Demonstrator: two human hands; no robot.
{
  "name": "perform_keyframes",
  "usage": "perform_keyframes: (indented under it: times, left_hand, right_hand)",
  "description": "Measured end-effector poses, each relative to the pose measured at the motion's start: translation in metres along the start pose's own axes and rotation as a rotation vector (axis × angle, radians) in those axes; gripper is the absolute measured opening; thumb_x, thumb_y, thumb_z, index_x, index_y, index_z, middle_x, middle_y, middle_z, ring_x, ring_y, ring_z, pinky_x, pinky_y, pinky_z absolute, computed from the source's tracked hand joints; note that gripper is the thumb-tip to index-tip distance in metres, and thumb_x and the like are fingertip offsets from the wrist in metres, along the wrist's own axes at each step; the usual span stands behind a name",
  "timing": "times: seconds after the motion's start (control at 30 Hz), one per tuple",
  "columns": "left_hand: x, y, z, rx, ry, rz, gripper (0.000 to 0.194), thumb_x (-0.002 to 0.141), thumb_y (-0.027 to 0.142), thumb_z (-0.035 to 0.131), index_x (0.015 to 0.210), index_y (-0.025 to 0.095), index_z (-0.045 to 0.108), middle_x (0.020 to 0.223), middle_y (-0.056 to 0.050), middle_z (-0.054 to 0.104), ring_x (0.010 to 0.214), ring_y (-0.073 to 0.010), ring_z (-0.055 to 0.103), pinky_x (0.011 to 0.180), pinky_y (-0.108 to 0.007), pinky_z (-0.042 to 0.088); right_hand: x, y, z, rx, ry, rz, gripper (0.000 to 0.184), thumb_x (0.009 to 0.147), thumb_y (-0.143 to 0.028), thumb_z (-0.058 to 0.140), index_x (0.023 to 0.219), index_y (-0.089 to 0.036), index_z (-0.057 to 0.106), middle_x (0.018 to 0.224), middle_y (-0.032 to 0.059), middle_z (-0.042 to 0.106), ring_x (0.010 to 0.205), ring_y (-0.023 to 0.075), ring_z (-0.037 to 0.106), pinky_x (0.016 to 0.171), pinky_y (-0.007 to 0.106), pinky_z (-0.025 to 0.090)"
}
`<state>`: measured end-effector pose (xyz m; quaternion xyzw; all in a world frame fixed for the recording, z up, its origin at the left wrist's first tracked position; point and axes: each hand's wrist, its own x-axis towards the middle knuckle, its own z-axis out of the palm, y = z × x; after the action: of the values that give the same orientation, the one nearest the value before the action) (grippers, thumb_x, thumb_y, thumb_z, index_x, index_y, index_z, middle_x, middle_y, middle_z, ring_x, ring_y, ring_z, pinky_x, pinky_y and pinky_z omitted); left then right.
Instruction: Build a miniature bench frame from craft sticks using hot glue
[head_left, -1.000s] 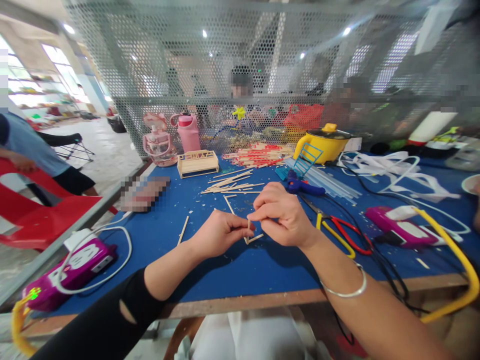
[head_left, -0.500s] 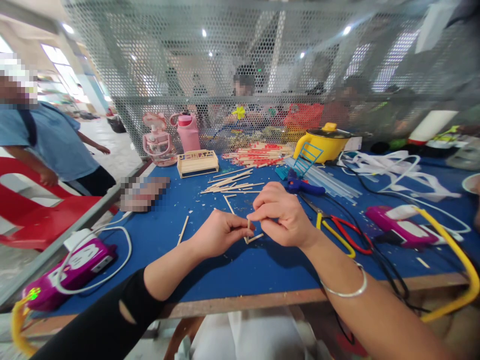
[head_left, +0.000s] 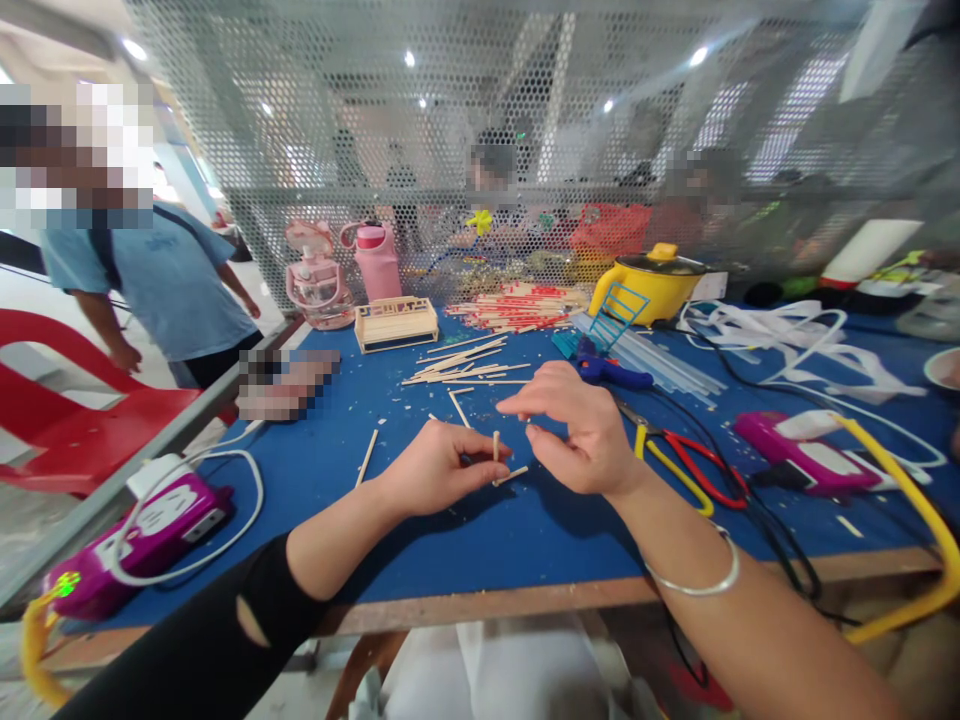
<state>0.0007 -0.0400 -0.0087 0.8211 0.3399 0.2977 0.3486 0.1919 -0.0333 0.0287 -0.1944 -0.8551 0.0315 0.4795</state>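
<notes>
My left hand pinches a short wooden stick between thumb and fingers and keeps it upright. At its foot, another short stick lies on the blue tabletop. A longer stick runs back from behind my left fingers, with a small piece across its far end. My right hand hovers just right of the upright stick, apart from it, thumb and index finger separated. Its other fingers are curled. A blue glue gun lies behind my right hand, beside red-and-yellow-handled pliers.
Loose sticks and a red-tipped stick pile lie farther back. A small wooden tray-like model, pink bottle and yellow pot stand near the mesh screen. Purple power strips flank the workspace; a person stands left.
My right hand has drawn back to the right from the upright stick, and its thumb and index finger have parted. My left hand stays put. The person at left has shifted rightward.
</notes>
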Motion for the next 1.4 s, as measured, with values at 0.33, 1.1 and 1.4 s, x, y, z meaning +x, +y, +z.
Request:
perform_keyframes:
  times: [0.33,1.1,1.4]
  left_hand:
    - [-0.002,0.001,-0.006,-0.039,0.024,-0.036,0.045,0.073,0.042,0.066,0.107,0.014,0.066,0.084,-0.008,0.071,0.070,-0.0148,0.063,0.057,-0.020,0.048]
    - [0.004,-0.003,-0.005,-0.028,0.010,-0.024,0.019,0.077,0.032,0.064,0.078,0.014,0.072,0.072,-0.001,0.071,0.067,-0.0134,0.062,0.063,-0.020,0.045]
    - [0.006,0.000,-0.002,0.003,0.001,0.014,0.022,0.080,0.033,0.060,0.081,0.014,0.071,0.069,0.000,0.068,0.064,-0.0113,0.057,0.061,-0.018,0.041]
  right_hand:
    - [-0.002,0.003,0.000,0.017,0.007,0.090,0.034,0.070,-0.006,0.048,0.095,-0.019,0.065,0.071,0.0022,0.061,0.071,0.0168,0.056,0.074,0.036,0.043]
    - [0.003,-0.004,0.002,0.033,-0.086,0.024,0.022,0.074,-0.010,0.050,0.078,-0.020,0.069,0.069,0.0020,0.062,0.066,0.0143,0.054,0.072,0.035,0.040]
    - [0.003,-0.002,0.002,0.046,-0.045,0.054,0.020,0.076,-0.011,0.050,0.085,-0.018,0.067,0.069,0.0033,0.065,0.068,0.0158,0.056,0.073,0.035,0.041]
